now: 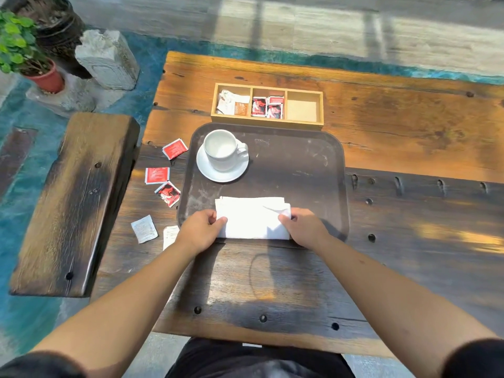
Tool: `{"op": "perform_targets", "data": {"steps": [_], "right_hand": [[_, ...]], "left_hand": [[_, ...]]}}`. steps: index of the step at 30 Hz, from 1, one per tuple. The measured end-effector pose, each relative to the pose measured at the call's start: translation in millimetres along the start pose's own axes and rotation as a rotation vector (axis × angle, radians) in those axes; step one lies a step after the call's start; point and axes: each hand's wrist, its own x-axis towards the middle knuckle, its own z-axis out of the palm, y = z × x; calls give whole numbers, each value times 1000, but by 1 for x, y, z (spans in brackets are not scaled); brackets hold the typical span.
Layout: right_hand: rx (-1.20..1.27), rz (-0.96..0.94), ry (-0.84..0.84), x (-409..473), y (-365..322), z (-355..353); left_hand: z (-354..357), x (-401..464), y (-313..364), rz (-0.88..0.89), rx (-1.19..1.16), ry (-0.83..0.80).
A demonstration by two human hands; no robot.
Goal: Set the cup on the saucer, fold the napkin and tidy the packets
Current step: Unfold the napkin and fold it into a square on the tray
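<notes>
Head view: left hand [201, 227], right hand [302, 226] each grip one napkin [252, 218]; five loose packets [157, 175].

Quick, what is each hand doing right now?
Left hand: closed, pinching the left edge of the napkin.
Right hand: closed, pinching the napkin's right edge.

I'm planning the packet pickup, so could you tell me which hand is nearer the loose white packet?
Left. The left hand pinches the napkin just right of the white packet; the right hand holds the napkin's far end.
</notes>
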Motion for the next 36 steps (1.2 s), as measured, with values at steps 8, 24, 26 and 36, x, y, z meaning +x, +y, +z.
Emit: {"op": "perform_targets", "data": {"steps": [8, 24, 26, 36], "right_hand": [[-154, 61, 31, 26, -12, 0], [-105, 212, 111, 45, -26, 2], [-42, 237, 112, 42, -27, 1], [285, 294, 37, 33, -22, 3]], "left_hand": [[1, 10, 6, -82, 76, 29], [8, 7, 29, 375, 441, 297], [11, 9, 37, 513, 537, 249], [33, 20, 35, 462, 687, 46]]}}
